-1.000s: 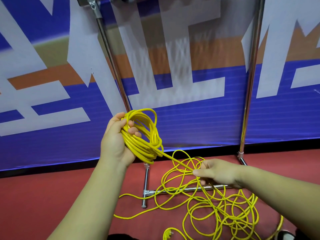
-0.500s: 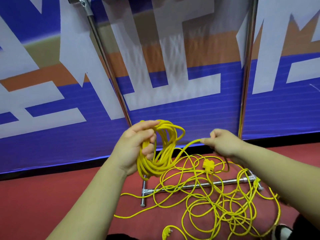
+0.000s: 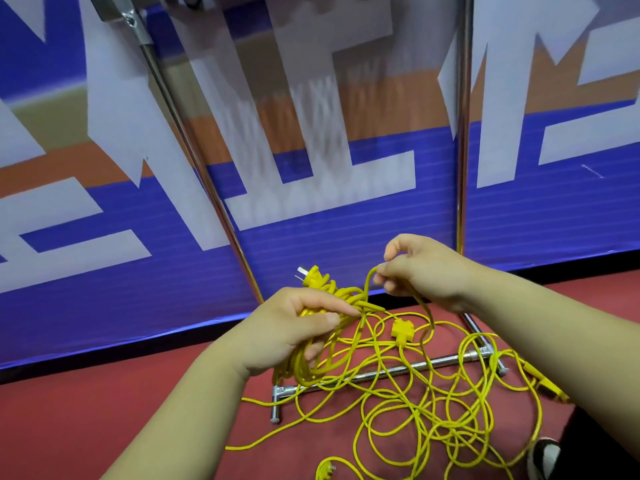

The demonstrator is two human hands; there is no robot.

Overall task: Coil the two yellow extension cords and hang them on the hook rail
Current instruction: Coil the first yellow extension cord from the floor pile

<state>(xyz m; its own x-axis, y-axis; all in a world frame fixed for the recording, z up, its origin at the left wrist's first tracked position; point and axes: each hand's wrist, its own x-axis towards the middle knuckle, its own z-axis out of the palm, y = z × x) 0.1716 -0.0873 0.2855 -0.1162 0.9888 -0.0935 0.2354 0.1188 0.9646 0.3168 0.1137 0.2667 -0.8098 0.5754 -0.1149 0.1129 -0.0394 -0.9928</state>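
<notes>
Loose cord tangle (image 3: 433, 420) across floor (image 3: 86, 427) at right, draped over rack base bar (image 3: 408, 367). Open gap between slanted upright (image 3: 194, 150) and vertical upright (image 3: 462, 133). Bare floor at left: passable.

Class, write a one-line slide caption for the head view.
Left hand grips a part-wound yellow coil; right hand pinches a strand above tangled cord on the red floor.
</notes>
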